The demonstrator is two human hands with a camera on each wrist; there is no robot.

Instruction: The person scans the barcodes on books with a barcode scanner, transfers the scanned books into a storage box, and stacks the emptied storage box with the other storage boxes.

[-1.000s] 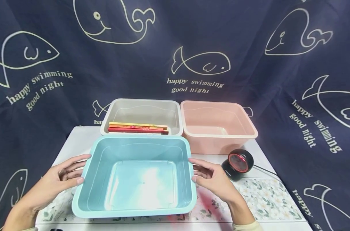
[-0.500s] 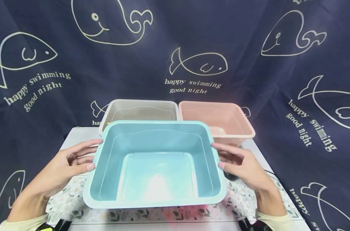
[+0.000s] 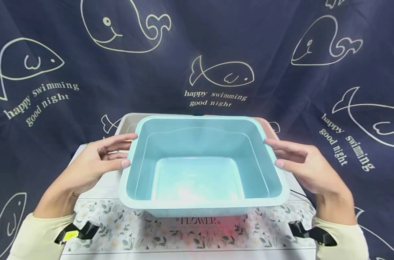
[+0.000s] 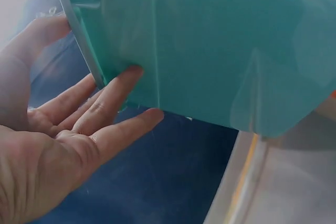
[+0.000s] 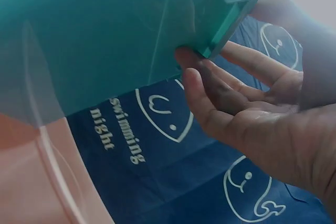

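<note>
A light blue plastic bin (image 3: 197, 141) hangs above the table at the middle of the head view, its open top tilted toward me. My left hand (image 3: 97, 159) holds its left rim, thumb on the edge. In the left wrist view, fingers (image 4: 118, 90) reach under that rim to the outer wall. The right rim is held by my right hand (image 3: 309, 164); in the right wrist view its fingers (image 5: 212, 80) lie below the rim near the wall. No contents show inside the bin.
Behind it, mostly hidden, stand a grey bin (image 3: 128, 124) at left and a pink bin (image 3: 265, 126) at right. A floral mat (image 3: 119, 234) covers the front of the table. A dark cord (image 3: 302, 195) runs off at right. A navy printed cloth (image 3: 216, 29) hangs behind.
Both hands have raised the blue bin off the table and carried it up, rightward and toward the back. It now hides the books in the grey bin and the black round device at right.
</note>
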